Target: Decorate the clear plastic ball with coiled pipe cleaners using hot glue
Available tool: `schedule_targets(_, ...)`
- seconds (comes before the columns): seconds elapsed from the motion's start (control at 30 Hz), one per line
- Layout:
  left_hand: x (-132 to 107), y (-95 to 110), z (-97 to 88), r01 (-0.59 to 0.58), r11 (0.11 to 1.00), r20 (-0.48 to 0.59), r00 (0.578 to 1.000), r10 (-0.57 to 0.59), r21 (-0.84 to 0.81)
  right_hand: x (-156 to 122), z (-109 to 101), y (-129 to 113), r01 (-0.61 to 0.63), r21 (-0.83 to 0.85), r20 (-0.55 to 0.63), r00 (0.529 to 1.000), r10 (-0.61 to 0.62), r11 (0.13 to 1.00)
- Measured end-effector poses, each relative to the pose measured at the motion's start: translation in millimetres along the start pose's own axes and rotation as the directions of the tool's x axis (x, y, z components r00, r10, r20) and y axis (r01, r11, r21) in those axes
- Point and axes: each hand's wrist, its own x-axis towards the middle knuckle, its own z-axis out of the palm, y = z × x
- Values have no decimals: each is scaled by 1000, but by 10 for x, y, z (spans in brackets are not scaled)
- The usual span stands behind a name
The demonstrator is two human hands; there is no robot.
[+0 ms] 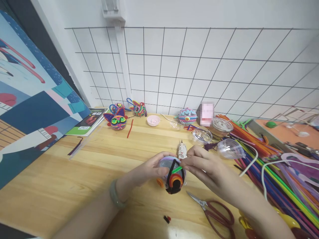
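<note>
A clear plastic ball (165,162), partly covered with black and orange pipe cleaners, is held above the table by my left hand (152,167), whose fingers and thumb wrap its left side. My right hand (201,164) pinches a short green pipe cleaner (177,170) against the ball's front, beside a black strip. Just behind my right fingers lies a white hot glue gun (182,150), partly hidden. Scissors (209,209) with dark red handles lie below my right hand. Small black and red scraps (166,219) sit near the front.
Colourful finished pipe-cleaner ornaments (118,121) stand at the back left, near a pink bowl (153,120). Clear half-shells (230,148) and bundles of pipe cleaners (274,179) fill the right side. A white cable (263,176) loops there. A large illustrated board (32,99) leans at left.
</note>
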Motion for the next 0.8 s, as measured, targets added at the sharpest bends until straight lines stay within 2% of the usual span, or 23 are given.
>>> schedule_targets(0.4,14,-2,14,25,1000,-5,1000,-25,15,7,59,2,-4,-31,78,997,6,1000)
schedule_targets(0.57,12,1,24,-3,1000,-13,1000,3,30,8,127,18,2,12,-13,1000,-2,1000)
schedule_targets(0.67,12,13,36,-39,998,-21,999,40,59,12,176,8,-52,36,-82,995,55,998)
schedule_targets(0.8,24,9,41,-96,995,-78,992,99,34,17,232,-56,-77,11,-181,980,78,997)
